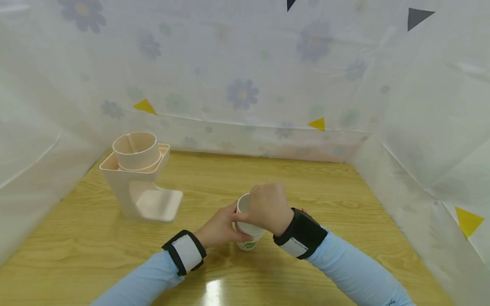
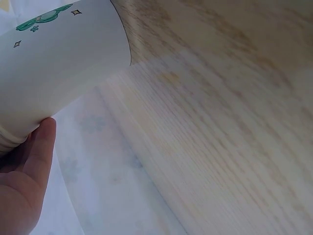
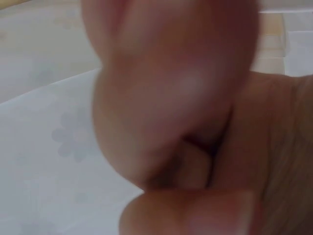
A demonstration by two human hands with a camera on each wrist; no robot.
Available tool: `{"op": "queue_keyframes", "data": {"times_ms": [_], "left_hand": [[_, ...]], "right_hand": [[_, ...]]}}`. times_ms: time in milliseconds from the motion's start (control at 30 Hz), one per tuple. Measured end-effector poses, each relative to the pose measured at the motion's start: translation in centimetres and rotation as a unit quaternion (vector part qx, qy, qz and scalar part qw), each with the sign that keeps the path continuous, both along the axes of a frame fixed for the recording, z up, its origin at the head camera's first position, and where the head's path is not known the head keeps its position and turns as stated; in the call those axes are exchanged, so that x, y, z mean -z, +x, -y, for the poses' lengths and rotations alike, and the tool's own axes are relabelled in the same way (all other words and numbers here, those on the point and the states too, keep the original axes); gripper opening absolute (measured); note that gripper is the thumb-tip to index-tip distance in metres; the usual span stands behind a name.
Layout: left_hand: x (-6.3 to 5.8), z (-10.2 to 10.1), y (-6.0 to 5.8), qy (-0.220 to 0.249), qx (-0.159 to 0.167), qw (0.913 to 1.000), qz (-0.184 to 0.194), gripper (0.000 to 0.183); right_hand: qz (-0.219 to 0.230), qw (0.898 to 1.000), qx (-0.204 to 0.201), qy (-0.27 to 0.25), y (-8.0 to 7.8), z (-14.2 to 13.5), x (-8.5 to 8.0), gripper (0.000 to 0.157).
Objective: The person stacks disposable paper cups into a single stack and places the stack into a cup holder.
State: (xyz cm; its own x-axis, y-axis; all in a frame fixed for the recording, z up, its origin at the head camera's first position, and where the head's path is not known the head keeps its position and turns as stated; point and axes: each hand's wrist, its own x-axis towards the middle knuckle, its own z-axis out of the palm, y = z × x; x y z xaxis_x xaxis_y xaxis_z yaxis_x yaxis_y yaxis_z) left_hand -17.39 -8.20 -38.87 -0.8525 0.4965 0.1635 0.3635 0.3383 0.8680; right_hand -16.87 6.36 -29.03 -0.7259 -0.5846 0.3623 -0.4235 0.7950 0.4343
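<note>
A stack of white paper cups (image 1: 250, 230) stands upright, its nested rims showing as ridges and a green print near the bottom. My left hand (image 1: 221, 227) grips the stack from the left. In the left wrist view, a fingertip lies against the white wall of the paper cup (image 2: 73, 63). Over the mouth of the top cup (image 1: 243, 205), my right hand (image 1: 268, 208) has its fingers curled, the thumb across the rim. The right wrist view is filled by the bent fingers (image 3: 161, 98) and thumb; the rim is hidden there.
A pale pink stand (image 1: 134, 191) with a flat base is at the left of the wooden table (image 1: 317, 187). A round open container (image 1: 135, 148) sits in its top. White flower-patterned sheeting (image 1: 245, 59) walls the back and sides, with yellow and dark triangles on it.
</note>
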Motion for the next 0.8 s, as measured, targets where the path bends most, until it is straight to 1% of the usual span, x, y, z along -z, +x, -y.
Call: {"op": "queue_keyframes", "data": {"times_ms": [200, 367, 433, 467, 500, 533, 567, 600, 633, 667, 733, 800], "left_hand": [[0.1, 0.1, 0.0, 0.008, 0.010, 0.9999, -0.007, 0.080], [0.3, 0.1, 0.0, 0.009, 0.012, 0.9998, -0.013, 0.080], [0.3, 0.2, 0.0, 0.003, 0.009, 0.9999, -0.013, 0.081], [0.3, 0.2, -0.1, -0.001, 0.008, 0.9999, -0.012, 0.081], [0.3, 0.2, -0.1, -0.006, 0.005, 0.9999, -0.008, 0.082], [0.3, 0.2, -0.1, -0.010, 0.003, 0.9999, -0.004, 0.082], [0.3, 0.2, -0.1, -0.011, 0.002, 0.9999, 0.000, 0.083], [0.3, 0.2, -0.1, -0.012, 0.001, 0.9999, 0.005, 0.083], [0.3, 0.2, -0.1, -0.010, 0.000, 0.9999, 0.010, 0.084], [0.3, 0.1, -0.1, -0.009, -0.001, 0.9999, 0.013, 0.084], [0.3, 0.1, -0.1, -0.005, -0.003, 0.9999, 0.012, 0.084], [0.3, 0.0, -0.2, -0.006, -0.007, 0.9999, 0.008, 0.083]], "right_hand": [[-0.005, 1.000, 0.001, 0.004, 0.1, 0.0, 0.1, 0.076], [0.013, 1.000, 0.006, -0.001, 0.0, 0.0, 0.4, 0.074], [0.030, 0.999, 0.000, -0.010, -0.1, 0.0, 0.6, 0.071], [0.047, 0.999, -0.004, -0.017, -0.2, -0.1, 0.6, 0.070], [0.073, 0.997, -0.010, -0.030, -0.4, -0.3, 0.6, 0.069], [0.112, 0.993, -0.012, -0.045, -0.5, -0.5, 0.6, 0.071], [0.155, 0.986, -0.013, -0.063, -0.6, -0.8, 0.6, 0.076], [0.203, 0.975, -0.013, -0.086, -0.8, -1.2, 0.5, 0.081], [0.248, 0.962, -0.012, -0.112, -1.0, -1.7, 0.5, 0.088], [0.293, 0.946, -0.009, -0.140, -1.1, -2.3, 0.5, 0.094], [0.362, 0.913, -0.012, -0.187, -1.6, -3.5, 0.8, 0.102], [0.405, 0.886, -0.045, -0.220, -2.0, -4.8, 1.3, 0.105]]}}
